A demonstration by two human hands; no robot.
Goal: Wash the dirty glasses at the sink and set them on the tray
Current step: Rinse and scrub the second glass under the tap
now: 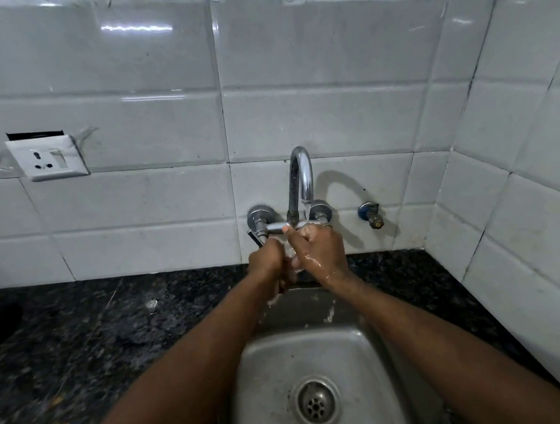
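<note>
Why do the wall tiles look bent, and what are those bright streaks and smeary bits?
Head view: the wide-angle lens bows the tile lines; glare streaks the upper wall tiles; the tap casts a curved shadow rightward; the lower-left countertop is blurred; the clear glass under the water barely shows.

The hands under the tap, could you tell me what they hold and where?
The left hand and right hand both grip what looks like a clear glass, round its sides.
</note>
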